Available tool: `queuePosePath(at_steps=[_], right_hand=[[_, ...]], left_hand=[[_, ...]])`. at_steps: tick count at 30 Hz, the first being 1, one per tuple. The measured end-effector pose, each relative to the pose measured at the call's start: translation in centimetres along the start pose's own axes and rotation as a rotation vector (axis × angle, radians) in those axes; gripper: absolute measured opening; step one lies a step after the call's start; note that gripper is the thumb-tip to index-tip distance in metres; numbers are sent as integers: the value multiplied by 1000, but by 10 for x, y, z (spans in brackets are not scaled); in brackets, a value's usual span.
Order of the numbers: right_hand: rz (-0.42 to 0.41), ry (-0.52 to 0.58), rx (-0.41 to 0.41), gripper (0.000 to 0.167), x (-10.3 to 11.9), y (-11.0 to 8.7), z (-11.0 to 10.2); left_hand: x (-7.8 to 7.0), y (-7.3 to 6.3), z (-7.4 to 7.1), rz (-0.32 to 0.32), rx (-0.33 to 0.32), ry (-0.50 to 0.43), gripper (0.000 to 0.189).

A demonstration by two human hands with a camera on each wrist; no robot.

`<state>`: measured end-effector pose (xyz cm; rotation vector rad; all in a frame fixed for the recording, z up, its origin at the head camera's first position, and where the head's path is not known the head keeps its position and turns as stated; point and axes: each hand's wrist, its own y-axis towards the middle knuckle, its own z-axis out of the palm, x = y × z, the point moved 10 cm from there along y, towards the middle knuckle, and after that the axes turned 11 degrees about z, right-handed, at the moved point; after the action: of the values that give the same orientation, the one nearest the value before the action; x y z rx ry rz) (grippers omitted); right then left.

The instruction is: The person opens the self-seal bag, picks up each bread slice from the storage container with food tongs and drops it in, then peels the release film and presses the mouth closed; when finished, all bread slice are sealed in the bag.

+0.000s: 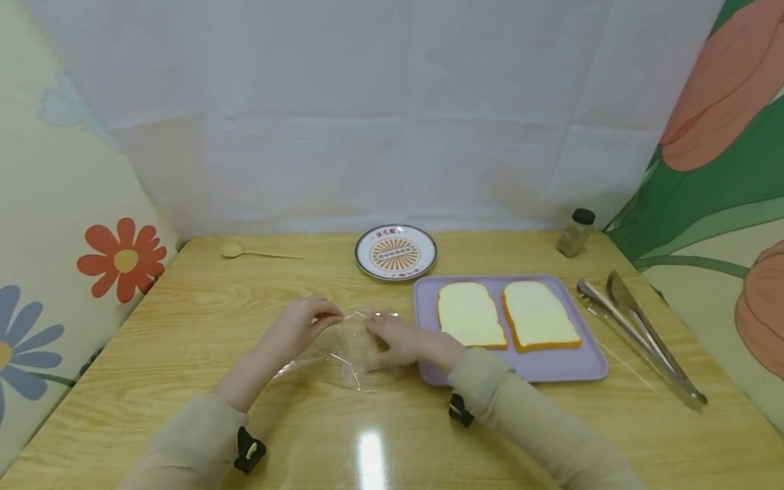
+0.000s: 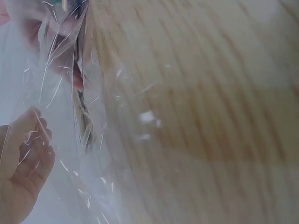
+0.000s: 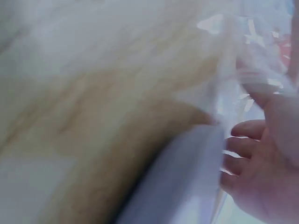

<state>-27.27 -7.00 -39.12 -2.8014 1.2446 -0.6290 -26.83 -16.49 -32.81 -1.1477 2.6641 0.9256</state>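
A crinkled clear plastic bag (image 1: 346, 354) lies on the table between the two hands, its glossy creases catching the light. My left hand (image 1: 300, 325) pinches its left upper edge between thumb and fingertips; in the left wrist view the left hand (image 2: 28, 168) shows through the film. Against the bag's right side rests my right hand (image 1: 401, 340), thumb and fingers spread apart. The right wrist view has the right hand (image 3: 261, 158) with loosely bent fingers touching the film. Whether any fingers are inside the bag I cannot tell.
Right of the hands, a purple tray (image 1: 514, 374) carries two bread slices (image 1: 471, 314). Metal tongs (image 1: 643, 333) lie beyond it, with a spice jar (image 1: 576, 233) behind. A patterned plate (image 1: 396, 252) sits at the back, and a spoon (image 1: 257, 254) at back left.
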Motion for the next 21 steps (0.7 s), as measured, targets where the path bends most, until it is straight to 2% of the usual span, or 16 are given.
queuePosePath(at_steps=[3,6,8,13,21], right_hand=[[-31,142,-58,45,-1,-7,-16],[14,262,-108,36,-8,-24,-35],[42,272,-163,39,-14,-41,-50],[36,243,-337,32,-37,-94,-81],[174,238,-496,26,-111,-182,-103]], left_hand=[[1,-1,0,-10,-5,-19,5],[2,-2,-1,-20,-15,-36,4],[3,-4,-2,-24,-24,-46,2],[5,-7,-6,-31,-55,-45,5],[3,-7,-10,-18,-83,-41,5]])
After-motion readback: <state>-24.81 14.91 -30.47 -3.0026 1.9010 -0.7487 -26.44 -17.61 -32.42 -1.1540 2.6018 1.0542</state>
